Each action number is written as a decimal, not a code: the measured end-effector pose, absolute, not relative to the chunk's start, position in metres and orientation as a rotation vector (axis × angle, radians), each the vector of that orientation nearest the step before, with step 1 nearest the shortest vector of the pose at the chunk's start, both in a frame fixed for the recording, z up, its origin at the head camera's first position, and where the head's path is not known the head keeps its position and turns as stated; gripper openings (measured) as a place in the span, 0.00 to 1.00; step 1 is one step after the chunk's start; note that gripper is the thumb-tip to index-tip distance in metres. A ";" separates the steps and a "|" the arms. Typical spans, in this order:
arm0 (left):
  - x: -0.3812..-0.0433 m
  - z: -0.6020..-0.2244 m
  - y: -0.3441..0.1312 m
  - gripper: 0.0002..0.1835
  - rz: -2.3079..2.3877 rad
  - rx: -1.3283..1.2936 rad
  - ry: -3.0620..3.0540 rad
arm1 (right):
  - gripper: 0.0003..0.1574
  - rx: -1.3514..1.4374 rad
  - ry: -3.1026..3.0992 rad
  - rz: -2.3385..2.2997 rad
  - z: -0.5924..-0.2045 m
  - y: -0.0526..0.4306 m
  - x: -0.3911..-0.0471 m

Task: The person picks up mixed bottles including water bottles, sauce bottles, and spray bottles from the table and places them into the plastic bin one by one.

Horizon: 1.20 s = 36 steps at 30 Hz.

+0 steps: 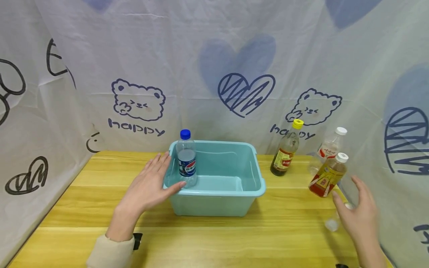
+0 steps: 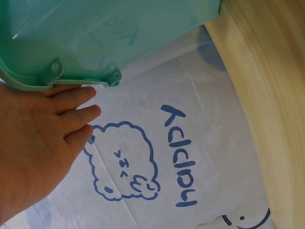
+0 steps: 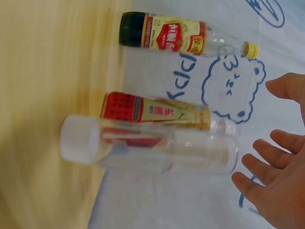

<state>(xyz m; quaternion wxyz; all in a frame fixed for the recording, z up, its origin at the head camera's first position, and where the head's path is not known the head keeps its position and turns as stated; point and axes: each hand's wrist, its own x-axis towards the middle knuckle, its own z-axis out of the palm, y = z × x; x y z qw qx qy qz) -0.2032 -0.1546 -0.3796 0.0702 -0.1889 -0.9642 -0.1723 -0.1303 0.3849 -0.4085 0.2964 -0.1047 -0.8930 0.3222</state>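
Note:
My left hand (image 1: pixel 147 188) lies along the left rim of a pale turquoise plastic bin (image 1: pixel 214 204), its fingers straight and thumb spread over the front corner. Inside the bin, at its left end, a Pepsi bottle (image 1: pixel 186 160) with a blue cap stands upright. Far to the right, my right hand (image 1: pixel 360 212) is held with fingers and thumb apart, holding nothing. Just beside it a clear cylindrical container (image 3: pixel 167 150) stands with its white lid down on the table; the hand partly hides it in the head view.
Behind the right hand stand a bottle of reddish-brown liquid (image 1: pixel 327 176), a clear white-capped bottle (image 1: pixel 330 147) and a yellow-capped bottle (image 1: pixel 285 154) with dark liquid. A printed cloth (image 1: pixel 187 74) hangs around the wooden table (image 1: pixel 234 242).

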 end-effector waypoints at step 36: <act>-0.203 -0.379 -0.155 0.59 -0.521 -0.570 -2.897 | 0.38 -0.666 -2.515 1.035 -0.436 0.414 -0.110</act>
